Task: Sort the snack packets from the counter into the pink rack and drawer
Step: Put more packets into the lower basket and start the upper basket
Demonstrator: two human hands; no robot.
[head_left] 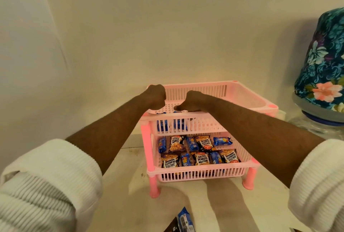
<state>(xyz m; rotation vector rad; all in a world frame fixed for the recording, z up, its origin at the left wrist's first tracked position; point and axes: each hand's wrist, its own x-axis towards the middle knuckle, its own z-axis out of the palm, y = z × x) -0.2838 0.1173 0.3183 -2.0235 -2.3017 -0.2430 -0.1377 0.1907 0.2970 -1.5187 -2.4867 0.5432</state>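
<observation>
at centre frame pink rack (204,118), snack packets (199,152) filling its lower tier, left hand (155,98) fisted and empty over top tier, right hand (191,102) reaching in, grip unclear, floral-covered jar (323,68) far right, loose packets (183,220) bottom edge

The rack (204,138) stands on the desk (130,185) at twelve o'clock, against the wall (167,27). Peanut packets (202,158) lie in its lower tray, biscuit packets (162,123) in the upper. Loose packets (183,220) lie at six; a covered jar (323,64) at two.

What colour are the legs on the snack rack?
Pink, a stronger pink than the baskets; the rack legs show best in the head view.
</observation>
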